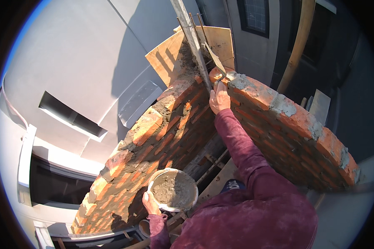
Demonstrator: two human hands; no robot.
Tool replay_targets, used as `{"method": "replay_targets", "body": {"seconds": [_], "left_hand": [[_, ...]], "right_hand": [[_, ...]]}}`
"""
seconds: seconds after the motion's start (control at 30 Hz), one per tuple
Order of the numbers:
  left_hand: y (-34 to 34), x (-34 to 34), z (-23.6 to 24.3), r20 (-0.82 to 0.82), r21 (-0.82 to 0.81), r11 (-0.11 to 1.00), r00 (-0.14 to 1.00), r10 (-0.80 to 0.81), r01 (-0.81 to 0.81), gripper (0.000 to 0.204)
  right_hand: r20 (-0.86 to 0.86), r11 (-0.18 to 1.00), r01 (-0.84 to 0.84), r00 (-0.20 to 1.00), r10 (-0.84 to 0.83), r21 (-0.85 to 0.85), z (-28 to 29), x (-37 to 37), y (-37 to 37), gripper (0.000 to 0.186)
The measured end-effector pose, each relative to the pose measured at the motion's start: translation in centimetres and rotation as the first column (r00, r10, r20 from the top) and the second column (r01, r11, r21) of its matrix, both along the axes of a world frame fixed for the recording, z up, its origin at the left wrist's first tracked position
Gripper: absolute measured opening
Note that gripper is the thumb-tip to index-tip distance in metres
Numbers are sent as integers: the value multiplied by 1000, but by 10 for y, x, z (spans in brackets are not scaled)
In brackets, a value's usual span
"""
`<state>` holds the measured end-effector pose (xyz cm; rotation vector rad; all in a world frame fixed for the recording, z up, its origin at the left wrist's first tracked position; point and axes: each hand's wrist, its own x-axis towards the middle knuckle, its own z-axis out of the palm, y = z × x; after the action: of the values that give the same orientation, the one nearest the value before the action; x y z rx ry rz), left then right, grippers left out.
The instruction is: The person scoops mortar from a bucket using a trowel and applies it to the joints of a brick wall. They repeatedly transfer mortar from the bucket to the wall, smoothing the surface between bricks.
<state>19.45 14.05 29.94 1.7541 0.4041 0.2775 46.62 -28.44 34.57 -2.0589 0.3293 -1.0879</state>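
Observation:
My right hand (pixel 220 98) grips the handle of a trowel (pixel 214 60), its blade pointing up and away at the corner where two brick walls meet. Right beside that hand is the lower end of a long grey batten (pixel 192 39) that slants up out of view. Low in front of me, my left hand (pixel 151 204) is closed on the side of a white bucket (pixel 174 208). Grey wet mortar (pixel 172 191) partly fills the bucket. Mortar patches (pixel 283 106) lie along the top of the right brick wall (pixel 297 118).
The left brick wall (pixel 145 126) curves down toward me. Plywood boards (pixel 220 41) stand behind the corner, with thin rusty bars (pixel 202 27) rising there. A wooden pole (pixel 297 50) leans at the right. Planks (pixel 216 182) lie below, between the walls.

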Motion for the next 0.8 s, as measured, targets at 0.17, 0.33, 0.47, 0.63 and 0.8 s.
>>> {"method": "replay_targets", "body": {"seconds": [0.17, 0.33, 0.47, 0.63, 0.8], "left_hand": [[-9, -5, 8, -102, 131, 987, 989, 111, -97, 29], [-2, 10, 10, -35, -47, 999, 999, -29, 27, 32], [-16, 37, 29, -6, -21, 988, 988, -156, 156, 35], [-67, 103, 77, -16, 246, 879, 908, -418, 409, 36], [-81, 127, 97, -18, 381, 788, 856, -517, 484, 34]], "right_hand": [[122, 996, 65, 991, -58, -54, 5, -22, -5, 42], [-82, 874, -485, 872, 482, -23, 26, -157, -15, 49], [-501, 434, -893, 324, 802, 118, 24, -213, -8, 48], [-749, 402, -916, 275, 602, -13, -6, -184, 57, 36], [-808, 145, -988, 120, 577, -44, -17, -199, 86, 37]]}}
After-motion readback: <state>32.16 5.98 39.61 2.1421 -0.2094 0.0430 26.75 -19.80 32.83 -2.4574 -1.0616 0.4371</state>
